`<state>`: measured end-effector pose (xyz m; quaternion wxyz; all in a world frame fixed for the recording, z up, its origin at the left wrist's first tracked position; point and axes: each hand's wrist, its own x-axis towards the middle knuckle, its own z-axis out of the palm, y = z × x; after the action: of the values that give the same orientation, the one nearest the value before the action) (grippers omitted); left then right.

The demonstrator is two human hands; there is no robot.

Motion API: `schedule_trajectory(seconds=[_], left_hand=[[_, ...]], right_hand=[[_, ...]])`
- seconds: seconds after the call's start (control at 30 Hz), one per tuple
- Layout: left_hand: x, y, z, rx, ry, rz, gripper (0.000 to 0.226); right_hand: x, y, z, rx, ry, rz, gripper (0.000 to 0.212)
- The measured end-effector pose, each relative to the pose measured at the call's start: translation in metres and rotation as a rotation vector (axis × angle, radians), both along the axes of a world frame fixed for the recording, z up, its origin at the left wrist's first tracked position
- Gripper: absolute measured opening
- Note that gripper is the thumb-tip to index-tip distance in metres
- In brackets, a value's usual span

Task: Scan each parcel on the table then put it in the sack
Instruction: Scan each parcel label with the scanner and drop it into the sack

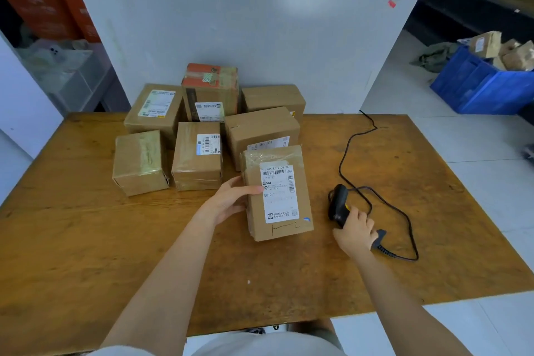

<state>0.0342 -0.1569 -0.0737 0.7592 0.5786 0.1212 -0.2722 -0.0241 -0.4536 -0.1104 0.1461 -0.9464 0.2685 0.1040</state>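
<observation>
A brown cardboard parcel [278, 192] with a white shipping label on top sits tilted near the middle of the wooden table [86, 240]. My left hand [231, 201] grips its left edge, thumb on the label. My right hand [356, 233] is closed around the handle of a black and yellow barcode scanner [338, 204], which lies on the table to the parcel's right. Behind the held parcel stand several more taped brown parcels [198, 154], one at the back with an orange top [211, 91]. No sack is in view.
The scanner's black cable [354, 136] loops over the right half of the table and runs off its far edge. A white wall stands right behind the parcels. A blue crate [479, 89] of parcels sits on the floor at the far right, with dark shelving behind it.
</observation>
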Motion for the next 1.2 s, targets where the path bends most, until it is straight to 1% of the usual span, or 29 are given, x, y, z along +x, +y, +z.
schedule_trajectory(seconds=[0.1, 0.17, 0.2, 0.23, 0.3, 0.37, 0.4, 0.43, 0.47, 0.53, 0.6, 0.67, 0.73, 0.93, 1.1, 1.2], left_hand=[[0.002, -0.005, 0.004, -0.001, 0.000, 0.004, 0.099], [0.002, -0.008, 0.006, 0.008, 0.008, 0.022, 0.100], [0.003, -0.009, 0.006, 0.012, 0.009, 0.030, 0.101], [0.005, -0.009, 0.006, 0.016, 0.006, 0.038, 0.103], [0.008, -0.009, 0.005, 0.017, 0.005, 0.055, 0.105], [0.011, -0.011, 0.003, 0.009, 0.010, 0.072, 0.104], [0.012, -0.012, 0.002, 0.004, 0.013, 0.080, 0.103], [0.012, -0.013, 0.003, 0.002, 0.013, 0.086, 0.103], [0.013, -0.015, 0.003, 0.001, 0.013, 0.090, 0.103], [0.013, -0.017, 0.003, 0.001, 0.007, 0.098, 0.107], [0.013, -0.019, 0.004, 0.005, -0.003, 0.101, 0.110], [0.014, -0.020, 0.005, 0.006, -0.013, 0.099, 0.109], [0.014, -0.020, 0.004, 0.012, -0.022, 0.097, 0.108], [0.012, -0.019, -0.002, 0.030, -0.025, 0.097, 0.104], [0.011, -0.019, -0.002, 0.012, -0.019, 0.113, 0.102], [0.011, -0.018, -0.001, 0.006, -0.022, 0.106, 0.102]], right_hand=[[0.000, -0.002, -0.004, -0.054, -0.055, 0.025, 0.061], [0.001, -0.001, -0.001, -0.020, -0.117, 0.055, 0.052], [0.000, 0.001, 0.003, 0.047, -0.186, 0.066, 0.050], [0.000, 0.005, 0.009, 0.156, -0.278, 0.067, 0.049], [-0.003, 0.019, 0.029, 0.434, -0.454, 0.039, 0.043], [-0.007, 0.035, 0.054, 0.655, -0.578, 0.026, 0.022], [-0.011, 0.042, 0.066, 0.744, -0.610, 0.032, 0.012], [-0.016, 0.048, 0.077, 0.827, -0.622, 0.062, 0.011], [-0.022, 0.053, 0.086, 0.905, -0.614, 0.110, 0.016], [-0.033, 0.062, 0.100, 1.030, -0.542, 0.230, 0.021], [-0.043, 0.071, 0.108, 1.102, -0.451, 0.318, 0.025], [-0.050, 0.080, 0.111, 1.144, -0.409, 0.338, 0.033], [-0.054, 0.085, 0.112, 1.161, -0.413, 0.329, 0.037], [-0.057, 0.091, 0.112, 1.150, -0.442, 0.291, 0.038], [-0.059, 0.093, 0.108, 1.146, -0.452, 0.279, 0.029], [-0.060, 0.094, 0.105, 1.114, -0.473, 0.284, 0.031]])
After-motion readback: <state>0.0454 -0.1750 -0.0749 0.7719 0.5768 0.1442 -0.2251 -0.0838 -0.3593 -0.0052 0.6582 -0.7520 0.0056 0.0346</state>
